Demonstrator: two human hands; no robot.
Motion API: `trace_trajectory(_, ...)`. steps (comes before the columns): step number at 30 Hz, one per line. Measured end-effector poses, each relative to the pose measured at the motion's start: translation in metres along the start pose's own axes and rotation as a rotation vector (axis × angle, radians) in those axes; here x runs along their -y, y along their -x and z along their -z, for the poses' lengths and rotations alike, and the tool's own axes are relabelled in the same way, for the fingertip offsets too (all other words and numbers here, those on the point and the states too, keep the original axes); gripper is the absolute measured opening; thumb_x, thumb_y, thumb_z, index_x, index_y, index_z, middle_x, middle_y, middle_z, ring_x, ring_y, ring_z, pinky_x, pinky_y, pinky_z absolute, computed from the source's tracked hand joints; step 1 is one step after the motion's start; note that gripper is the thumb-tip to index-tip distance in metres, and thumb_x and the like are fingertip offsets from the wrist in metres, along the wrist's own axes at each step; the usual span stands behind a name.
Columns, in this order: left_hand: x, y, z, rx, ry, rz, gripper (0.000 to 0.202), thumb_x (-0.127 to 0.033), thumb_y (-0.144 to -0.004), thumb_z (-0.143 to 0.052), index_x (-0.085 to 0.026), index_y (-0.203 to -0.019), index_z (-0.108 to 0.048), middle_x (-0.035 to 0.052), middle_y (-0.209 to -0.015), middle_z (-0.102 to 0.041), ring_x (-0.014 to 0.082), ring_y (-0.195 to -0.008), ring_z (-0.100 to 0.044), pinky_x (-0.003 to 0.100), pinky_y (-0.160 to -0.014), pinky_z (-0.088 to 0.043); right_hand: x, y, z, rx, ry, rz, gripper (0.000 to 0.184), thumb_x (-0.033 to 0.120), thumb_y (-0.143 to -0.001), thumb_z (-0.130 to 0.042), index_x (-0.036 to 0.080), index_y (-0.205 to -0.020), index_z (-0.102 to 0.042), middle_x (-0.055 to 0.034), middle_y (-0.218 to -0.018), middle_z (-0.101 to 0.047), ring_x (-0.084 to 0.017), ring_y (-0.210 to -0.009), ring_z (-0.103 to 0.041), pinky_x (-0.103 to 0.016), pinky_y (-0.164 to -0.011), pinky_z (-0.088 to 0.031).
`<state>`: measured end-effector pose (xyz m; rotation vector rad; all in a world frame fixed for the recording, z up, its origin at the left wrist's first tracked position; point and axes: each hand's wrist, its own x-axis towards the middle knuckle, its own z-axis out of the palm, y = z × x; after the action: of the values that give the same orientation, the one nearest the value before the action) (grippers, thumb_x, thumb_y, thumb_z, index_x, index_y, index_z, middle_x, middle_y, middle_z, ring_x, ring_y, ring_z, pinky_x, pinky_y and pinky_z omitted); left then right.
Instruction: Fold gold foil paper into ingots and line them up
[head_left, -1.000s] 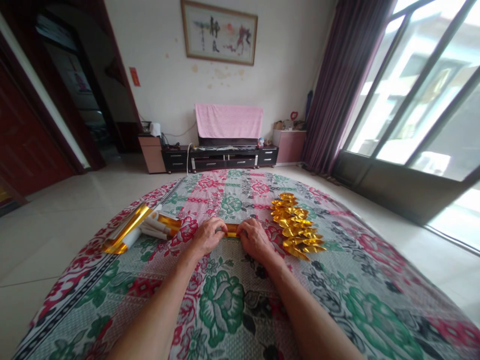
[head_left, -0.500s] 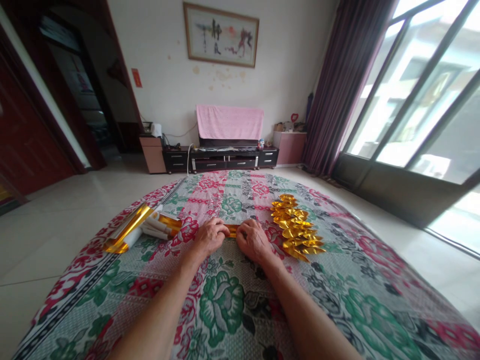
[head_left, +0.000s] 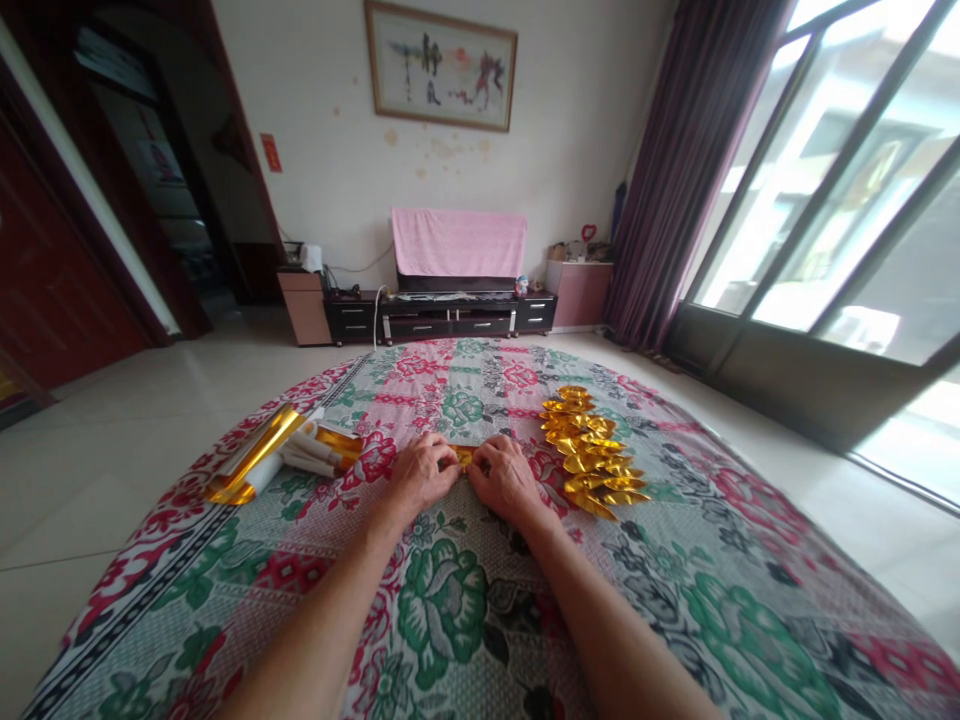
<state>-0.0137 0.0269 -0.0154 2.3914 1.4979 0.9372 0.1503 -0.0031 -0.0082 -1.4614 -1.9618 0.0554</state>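
Between my two hands lies a folded strip of gold foil paper [head_left: 465, 456], low on the flowered cloth. My left hand [head_left: 425, 468] pinches its left part, fingers curled with the tips on the foil. On the right part, my right hand [head_left: 504, 474] grips in the same way, its knuckles up. Most of the strip is hidden under the fingers. To the right stands a row of folded gold foil pieces [head_left: 592, 450] with pointed ends, nested in one another. Over to the left are loose sheets of gold foil paper [head_left: 274, 450] with white backs, partly rolled.
A round table under a flowered cloth [head_left: 442, 610] carries everything. Beyond it, a low black cabinet [head_left: 450, 325] holds a screen draped with a pink towel [head_left: 459, 242]. A purple curtain [head_left: 664, 170] and glazed doors [head_left: 832, 190] are on the right.
My hands have come slightly closer together over the gold foil strip, so less of it shows between them. The fingertips have shifted on it. The foil piles stay where they were.
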Motion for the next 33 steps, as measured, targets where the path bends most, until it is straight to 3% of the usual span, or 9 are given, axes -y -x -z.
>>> trace_trajectory(8,0.014,-0.003,0.0,0.021,0.106,-0.004,0.012,-0.013,-0.069,-0.058,-0.02,-0.07,-0.068,0.003,-0.099,-0.063,0.0151,-0.09,-0.059,0.029,-0.087,-0.046,-0.01,-0.006,0.0,0.061,-0.061,0.049,0.013,0.014,-0.078,-0.054,0.019,-0.073,-0.065,-0.0053,-0.087,-0.059,-0.016,-0.087,-0.051,-0.028,-0.083,-0.036)
trace_trajectory(25,0.014,-0.005,0.004,0.054,0.168,0.005,0.028,-0.002,-0.063,-0.046,-0.019,-0.069,-0.069,0.0021,-0.097,-0.063,0.0148,-0.09,-0.06,0.027,-0.087,-0.046,-0.017,-0.01,0.0,0.082,-0.131,0.026,0.022,0.004,-0.072,-0.05,0.019,-0.068,-0.066,-0.0053,-0.087,-0.062,-0.017,-0.088,-0.053,-0.027,-0.083,-0.037)
trace_trajectory(28,0.005,-0.003,0.004,0.036,0.131,0.057,0.021,-0.009,-0.069,-0.049,-0.019,-0.065,-0.067,0.0016,-0.096,-0.064,0.0144,-0.088,-0.059,0.027,-0.086,-0.045,-0.015,-0.01,-0.001,0.064,-0.125,0.027,0.022,0.004,-0.071,-0.049,0.019,-0.068,-0.066,-0.0055,-0.086,-0.062,-0.017,-0.087,-0.053,-0.028,-0.083,-0.038)
trace_trajectory(30,-0.002,-0.002,0.003,-0.011,0.067,0.084,0.015,-0.022,-0.074,-0.055,-0.019,-0.062,-0.064,0.0028,-0.095,-0.063,0.0163,-0.088,-0.058,0.03,-0.084,-0.044,-0.013,-0.009,-0.001,0.055,-0.114,0.023,0.023,0.003,-0.071,-0.049,0.018,-0.068,-0.065,-0.0056,-0.085,-0.062,-0.017,-0.087,-0.053,-0.028,-0.083,-0.038)
trace_trajectory(33,-0.009,0.0,-0.002,-0.087,-0.05,0.077,0.015,-0.033,-0.069,-0.065,-0.019,-0.066,-0.06,0.0036,-0.087,-0.062,0.0189,-0.087,-0.057,0.032,-0.082,-0.044,-0.011,-0.007,-0.001,0.047,-0.094,0.018,0.022,0.004,-0.071,-0.048,0.018,-0.068,-0.065,-0.0064,-0.086,-0.062,-0.018,-0.087,-0.053,-0.029,-0.083,-0.037)
